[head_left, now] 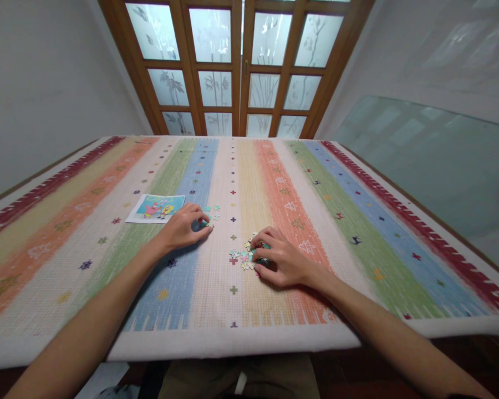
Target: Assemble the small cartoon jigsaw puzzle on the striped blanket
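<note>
My left hand rests on the striped cloth, fingers curled and pinched on a small puzzle piece beside a few loose teal pieces. My right hand lies over a little heap of puzzle pieces, fingers bent and closed onto some of them. A picture card with cartoon figures lies flat just left of my left hand.
The table is covered by a colourful striped woven cloth whose front edge runs near my body. Wooden doors with frosted glass panes stand behind the table. A glass sheet leans at the right.
</note>
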Demonstrator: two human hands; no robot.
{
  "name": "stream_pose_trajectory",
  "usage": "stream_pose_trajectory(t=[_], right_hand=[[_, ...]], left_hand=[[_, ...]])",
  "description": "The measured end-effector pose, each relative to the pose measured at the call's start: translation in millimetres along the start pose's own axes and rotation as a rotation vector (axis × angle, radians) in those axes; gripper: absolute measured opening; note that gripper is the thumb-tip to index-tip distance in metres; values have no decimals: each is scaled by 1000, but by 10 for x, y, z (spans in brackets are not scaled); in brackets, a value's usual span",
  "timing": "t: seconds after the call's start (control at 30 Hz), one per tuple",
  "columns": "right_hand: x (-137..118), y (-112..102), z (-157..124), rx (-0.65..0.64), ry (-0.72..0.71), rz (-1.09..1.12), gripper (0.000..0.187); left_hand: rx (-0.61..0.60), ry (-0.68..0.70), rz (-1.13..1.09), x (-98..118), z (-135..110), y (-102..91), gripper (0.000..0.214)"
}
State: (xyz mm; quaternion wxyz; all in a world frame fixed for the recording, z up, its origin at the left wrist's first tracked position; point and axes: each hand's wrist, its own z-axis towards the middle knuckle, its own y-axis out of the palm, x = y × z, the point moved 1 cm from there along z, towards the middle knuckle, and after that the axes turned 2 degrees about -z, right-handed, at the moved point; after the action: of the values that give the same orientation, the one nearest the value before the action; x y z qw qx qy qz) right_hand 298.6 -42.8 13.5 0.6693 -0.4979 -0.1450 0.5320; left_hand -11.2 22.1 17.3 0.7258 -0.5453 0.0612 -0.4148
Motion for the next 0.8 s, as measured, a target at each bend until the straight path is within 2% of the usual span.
stream_pose_trajectory(t=[0.23, 0.47, 0.67, 0.8], right_hand=[[4, 4, -12, -28, 13, -9, 6], [16, -2, -15, -16, 21, 14, 6], [-4, -20, -6, 0, 1, 35, 17], [-22, -29, -1, -18, -22, 39, 12]], left_hand=[[-27, 4, 16, 36, 5, 112, 15], [6, 9, 44, 58, 0, 140, 24], [-10, 39, 99, 64, -2, 171, 25], [6, 35, 103, 104, 9, 146, 25]])
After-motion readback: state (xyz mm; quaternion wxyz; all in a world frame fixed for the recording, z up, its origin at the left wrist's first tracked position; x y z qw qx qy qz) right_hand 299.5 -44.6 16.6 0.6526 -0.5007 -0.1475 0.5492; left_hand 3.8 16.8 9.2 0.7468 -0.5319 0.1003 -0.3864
